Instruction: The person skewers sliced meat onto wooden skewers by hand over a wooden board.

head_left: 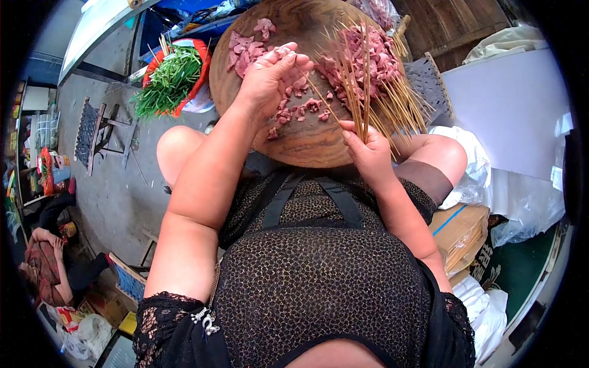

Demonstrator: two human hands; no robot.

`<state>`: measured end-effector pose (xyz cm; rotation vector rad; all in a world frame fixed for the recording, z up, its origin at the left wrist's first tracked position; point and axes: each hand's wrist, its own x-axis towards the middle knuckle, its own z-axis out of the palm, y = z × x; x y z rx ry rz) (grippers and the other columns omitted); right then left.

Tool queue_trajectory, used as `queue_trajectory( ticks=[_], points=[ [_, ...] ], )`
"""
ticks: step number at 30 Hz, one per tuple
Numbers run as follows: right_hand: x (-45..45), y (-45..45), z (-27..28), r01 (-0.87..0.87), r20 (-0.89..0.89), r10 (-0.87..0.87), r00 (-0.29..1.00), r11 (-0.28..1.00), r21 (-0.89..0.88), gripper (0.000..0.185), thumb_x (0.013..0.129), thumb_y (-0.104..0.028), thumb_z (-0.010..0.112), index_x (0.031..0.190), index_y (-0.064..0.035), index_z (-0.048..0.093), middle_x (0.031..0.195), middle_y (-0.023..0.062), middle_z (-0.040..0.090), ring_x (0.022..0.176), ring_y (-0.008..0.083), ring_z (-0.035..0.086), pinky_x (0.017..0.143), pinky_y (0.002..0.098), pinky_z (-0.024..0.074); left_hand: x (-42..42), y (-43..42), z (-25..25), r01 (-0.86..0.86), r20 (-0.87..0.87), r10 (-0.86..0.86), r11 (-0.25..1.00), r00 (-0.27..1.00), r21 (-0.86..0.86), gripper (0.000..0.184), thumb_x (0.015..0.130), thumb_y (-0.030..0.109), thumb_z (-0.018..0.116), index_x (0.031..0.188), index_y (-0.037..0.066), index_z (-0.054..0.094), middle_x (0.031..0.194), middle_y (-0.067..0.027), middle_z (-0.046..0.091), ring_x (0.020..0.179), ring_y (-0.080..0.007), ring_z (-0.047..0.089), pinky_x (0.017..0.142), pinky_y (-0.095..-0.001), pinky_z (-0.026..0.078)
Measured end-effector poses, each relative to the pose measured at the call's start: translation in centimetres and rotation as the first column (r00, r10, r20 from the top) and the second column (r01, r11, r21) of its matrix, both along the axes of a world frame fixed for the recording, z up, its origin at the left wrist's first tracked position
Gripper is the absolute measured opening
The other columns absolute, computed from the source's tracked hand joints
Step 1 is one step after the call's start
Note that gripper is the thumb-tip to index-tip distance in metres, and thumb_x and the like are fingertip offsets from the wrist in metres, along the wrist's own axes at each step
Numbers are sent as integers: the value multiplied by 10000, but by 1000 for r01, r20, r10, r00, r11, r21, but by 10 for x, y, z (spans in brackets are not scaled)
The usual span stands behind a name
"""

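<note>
Thin tan wooden skewer [321,98] pinched in right hand [371,153]; long axis slants forward-left to left hand [264,80], closed on small pale-pink meat piece [284,53]. Loose pink meat [244,53] seen just left of left fingertips.

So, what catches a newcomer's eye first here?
Raw meat piled on the right of the round board, skewers fanning out from it. Then the right hand at the near edge, gripping more skewers. Bright greens in a red-edged container, left of the board.
</note>
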<state>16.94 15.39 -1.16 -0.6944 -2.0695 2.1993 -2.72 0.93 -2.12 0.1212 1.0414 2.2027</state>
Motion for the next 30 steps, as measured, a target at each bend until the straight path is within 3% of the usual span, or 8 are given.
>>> queue_trajectory(
  ticks=[5,8,10,14,19,26,28,30],
  points=[
    [-2,-4,-1,35,-7,-35,999,998,-45,187,859,-77,560,1029,-10,599,691,-83,472,577,1,378,519,155,326,0,1,-1,-12,7,12,1000,1000,23,304,885,98,515,1165,3,443,995,-151,597,980,-271,583,880,-387,481],
    [-3,-4,-1,52,-5,-52,999,997,-50,185,857,-76,561,1026,-14,602,689,-83,470,575,0,375,519,154,323,0,-1,5,-11,-29,12,999,1000,42,331,902,173,496,1172,-9,433,1022,-178,589,986,-289,579,889,-420,473],
    [-2,-2,-2,21,21,-21,1000,999,-25,183,855,-77,562,1020,-13,607,730,-64,508,622,13,422,569,163,366,-4,-5,8,15,121,-35,987,992,159,360,907,237,474,1149,-28,451,1041,-201,581,1000,-313,572,907,-461,453],
    [-4,-4,-4,23,-6,-22,1000,995,99,188,849,-79,566,1017,-7,610,784,-44,547,689,33,468,639,182,404,-6,-8,9,18,95,-24,998,995,65,357,886,229,466,1116,-44,477,1054,-217,577,1013,-334,564,921,-478,437],
    [-3,-4,-3,3,-20,-1,1000,996,88,197,846,-97,571,1016,-4,611,835,-27,581,755,49,506,705,202,423,-11,-10,7,160,157,-158,987,975,2,361,836,166,472,1128,-46,484,1070,-217,580,1015,-321,568,932,-446,432],
    [-13,-4,-2,23,34,-24,999,999,45,198,850,-105,571,1017,-4,608,841,-19,586,773,55,514,717,209,426,8,-3,4,385,135,-377,922,916,-37,367,865,183,471,1155,-42,474,1083,-183,588,1013,-285,573,907,-406,448],
    [-17,-2,-6,38,66,-32,997,995,-91,180,856,-98,565,1006,-7,605,802,-33,567,708,40,497,641,193,416,20,4,-1,451,154,-441,892,884,-38,361,882,204,484,1164,-21,477,1082,-171,585,991,-277,583,912,-392,443],
    [-20,-3,-4,58,22,-57,998,994,-88,175,858,-94,561,1008,-13,600,761,-46,543,651,30,470,584,182,387,30,7,-2,502,165,-491,864,856,-34,366,886,200,488,1175,-23,464,1073,-157,588,970,-267,590,913,-388,443]
  ],
)
